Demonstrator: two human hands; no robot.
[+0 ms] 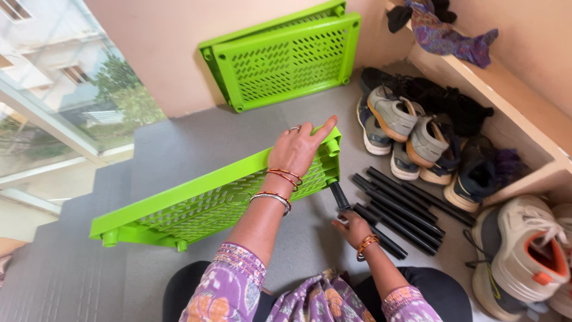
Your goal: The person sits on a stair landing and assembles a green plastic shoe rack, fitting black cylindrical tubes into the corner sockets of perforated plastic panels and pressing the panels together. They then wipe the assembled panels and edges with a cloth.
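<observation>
A bright green perforated plastic shelf panel (196, 206) stands tilted on its long edge on the grey floor in front of me. My left hand (298, 149) rests on its upper right corner, fingers laid over the rim. My right hand (353, 229) grips a short black tube (340, 195) whose top end meets the corner socket under the panel's right end. Bangles sit on both wrists. Beside my right hand lies a pile of several more black tubes (402, 209).
Two more green panels (286, 56) lean against the pink wall at the back. Several shoes (417, 140) crowd the floor on the right below a ledge (506, 89) with a patterned cloth (447, 36). A glass window (53, 107) lies to the left.
</observation>
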